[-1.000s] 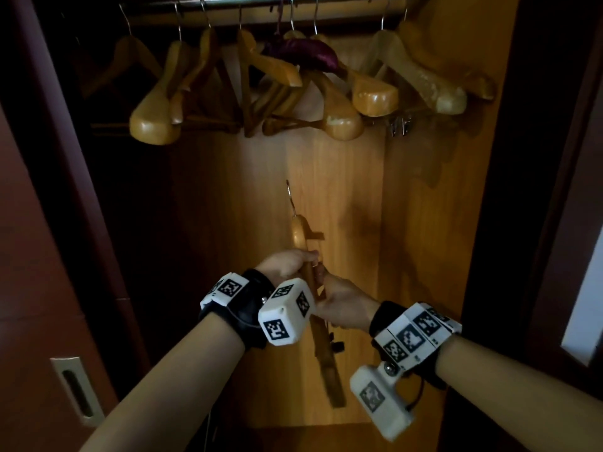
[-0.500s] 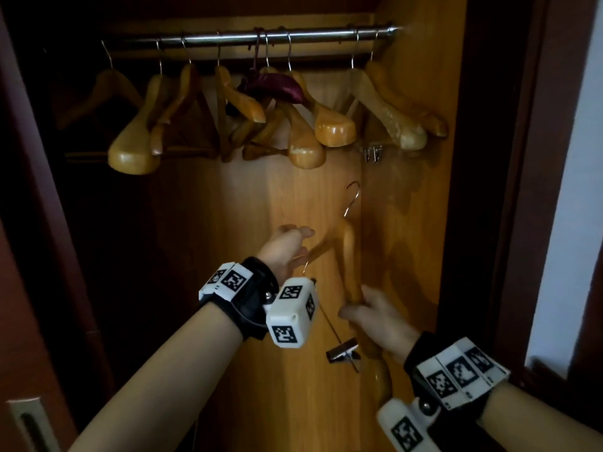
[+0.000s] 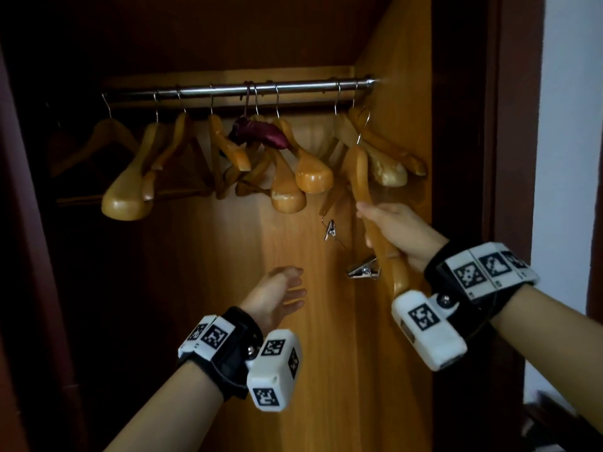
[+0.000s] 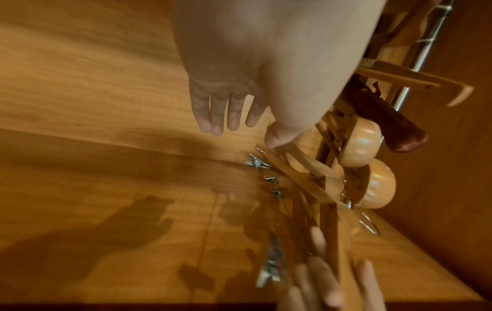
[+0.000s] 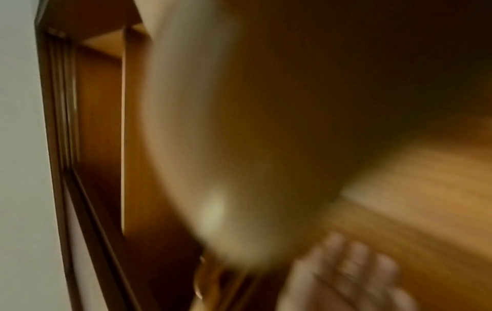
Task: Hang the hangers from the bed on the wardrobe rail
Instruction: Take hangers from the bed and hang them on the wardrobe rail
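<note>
While the right hand (image 3: 396, 228) is wrapped around the lower arm of a wooden clip hanger (image 3: 362, 177), fingers and thumb closed on the wood, the left hand (image 3: 277, 293) hangs free below and to the left with its fingers loosely spread, gripping nothing. Held steeply tilted, the hanger has its wire hook (image 3: 363, 123) up among the hooks at the right end of the wardrobe rail (image 3: 228, 90), just under the bar and beside the wardrobe's right wall; two metal clips (image 3: 363, 271) dangle from it near the hand. By my reading, the step in hand is the hooking itself: the hook looks close to the rail but not yet over it, so the next move calls for a small lift and a turn of the wrist to drop the hook onto the bar between the hangers hung there, without knocking them. A row of wooden hangers (image 3: 284, 177) fills the rail to the left, one of them padded in dark red satin (image 3: 261, 133). Only the head view shows the hook against the rail; the left wrist view gives the spread fingers (image 4: 221, 113) and the clips from below, while the right wrist view is too blurred to show the grip.
</note>
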`<state>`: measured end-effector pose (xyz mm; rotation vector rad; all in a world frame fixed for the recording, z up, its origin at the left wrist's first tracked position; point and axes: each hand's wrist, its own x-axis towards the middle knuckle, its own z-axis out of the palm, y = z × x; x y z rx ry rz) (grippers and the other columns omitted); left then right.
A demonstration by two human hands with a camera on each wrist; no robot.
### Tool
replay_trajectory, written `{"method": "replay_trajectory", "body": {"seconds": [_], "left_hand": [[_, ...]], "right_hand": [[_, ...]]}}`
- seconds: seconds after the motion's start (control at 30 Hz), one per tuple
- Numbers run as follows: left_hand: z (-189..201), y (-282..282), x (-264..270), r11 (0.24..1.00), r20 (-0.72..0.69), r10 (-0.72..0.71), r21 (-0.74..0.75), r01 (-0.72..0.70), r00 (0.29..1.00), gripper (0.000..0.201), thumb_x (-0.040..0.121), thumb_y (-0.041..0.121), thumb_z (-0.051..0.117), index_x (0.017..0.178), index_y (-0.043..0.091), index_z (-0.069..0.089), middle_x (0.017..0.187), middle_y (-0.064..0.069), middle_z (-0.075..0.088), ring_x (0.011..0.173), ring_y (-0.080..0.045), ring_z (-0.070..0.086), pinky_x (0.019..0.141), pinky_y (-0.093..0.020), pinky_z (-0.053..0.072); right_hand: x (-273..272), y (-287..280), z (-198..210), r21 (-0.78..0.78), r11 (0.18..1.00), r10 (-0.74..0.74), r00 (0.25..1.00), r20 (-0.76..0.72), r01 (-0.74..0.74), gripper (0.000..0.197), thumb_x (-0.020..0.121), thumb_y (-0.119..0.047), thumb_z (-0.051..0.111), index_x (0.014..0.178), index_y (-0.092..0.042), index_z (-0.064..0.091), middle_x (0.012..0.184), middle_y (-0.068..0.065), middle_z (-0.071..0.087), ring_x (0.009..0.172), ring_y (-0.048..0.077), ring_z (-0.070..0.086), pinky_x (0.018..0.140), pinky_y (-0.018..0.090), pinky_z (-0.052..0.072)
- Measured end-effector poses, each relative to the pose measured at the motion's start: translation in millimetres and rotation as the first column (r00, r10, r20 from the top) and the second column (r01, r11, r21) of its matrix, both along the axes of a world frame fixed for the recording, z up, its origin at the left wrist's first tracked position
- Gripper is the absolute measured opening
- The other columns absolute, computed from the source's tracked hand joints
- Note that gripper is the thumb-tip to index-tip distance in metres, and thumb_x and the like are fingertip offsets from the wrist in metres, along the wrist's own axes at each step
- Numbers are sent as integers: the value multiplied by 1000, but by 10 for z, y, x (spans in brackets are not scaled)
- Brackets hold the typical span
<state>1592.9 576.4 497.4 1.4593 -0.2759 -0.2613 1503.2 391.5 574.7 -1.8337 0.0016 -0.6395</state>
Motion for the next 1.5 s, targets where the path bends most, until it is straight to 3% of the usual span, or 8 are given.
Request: {"method": "replay_trajectory", "body": {"seconds": [0.23, 0.43, 0.7, 0.9, 1.1, 1.3, 1.4, 1.5], "left_hand": [[53, 107, 34, 999, 10, 32, -29, -32, 999, 21, 98, 21, 48, 116, 13, 54, 110, -8, 59, 100, -25, 59, 75, -31, 50], [97, 197, 52, 997, 4, 70, -37, -70, 998, 22, 99, 21, 47, 118, 12, 54, 109, -9, 57, 98, -25, 59, 77, -33, 50], [144, 406, 136, 990, 13, 124, -64, -123, 992, 21, 99, 23, 47, 116, 13, 52, 106, -10, 54, 95, -25, 59, 74, -32, 51], [100, 504, 205, 987, -2, 144, -71, -143, 990, 14, 100, 20, 44, 97, 19, 57, 103, -10, 53, 91, -23, 57, 76, -31, 49], [92, 616, 268, 980, -3, 184, -70, -184, 983, 13, 98, 20, 48, 107, 15, 56, 89, -5, 53, 80, -20, 57, 67, -30, 48], [81, 676, 279, 974, 1, 218, -59, -218, 976, 12, 99, 22, 47, 105, 18, 56, 87, -3, 52, 79, -18, 57, 67, -29, 48], [72, 684, 266, 976, 4, 213, -56, -213, 977, 13, 98, 21, 47, 106, 17, 55, 86, -2, 52, 79, -17, 56, 69, -29, 48], [76, 677, 242, 978, 2, 200, -57, -200, 980, 14, 99, 21, 44, 107, 16, 55, 89, -3, 53, 81, -18, 56, 72, -30, 49]], "right_hand": [[222, 54, 555, -46, 999, 22, 999, 36, -20, 38, 97, -42, 48, 82, -10, 60, 58, 2, 57, 47, 11, 53, 52, 26, 39], [445, 168, 906, -173, 985, -7, 998, 58, 17, 43, 97, -43, 46, 67, -14, 56, 55, 0, 57, 45, 11, 52, 50, 25, 41], [679, 195, 1295, -206, 977, -43, 996, 73, 57, 29, 94, -36, 45, 83, -13, 57, 66, 3, 58, 55, 16, 53, 52, 28, 37], [897, 213, 1472, -172, 984, -35, 999, 32, 40, 23, 91, -30, 50, 81, -12, 59, 66, 4, 60, 55, 17, 55, 54, 27, 42], [1111, 257, 1438, -184, 983, -23, 999, -35, 16, 21, 95, -27, 50, 83, -11, 58, 68, 5, 59, 57, 16, 54, 52, 26, 42], [1251, 229, 1334, -200, 979, -40, 997, -59, 27, 24, 94, -31, 53, 105, -11, 60, 83, 9, 63, 72, 22, 60, 64, 31, 48], [1273, 249, 1273, -200, 980, -24, 996, -85, 6, 28, 95, -32, 53, 113, -13, 60, 101, 13, 67, 93, 29, 64, 89, 44, 51], [1252, 279, 1235, -203, 979, -27, 997, -65, 14, 38, 94, -32, 53, 125, -10, 57, 112, 13, 65, 102, 30, 61, 98, 47, 47]]}}
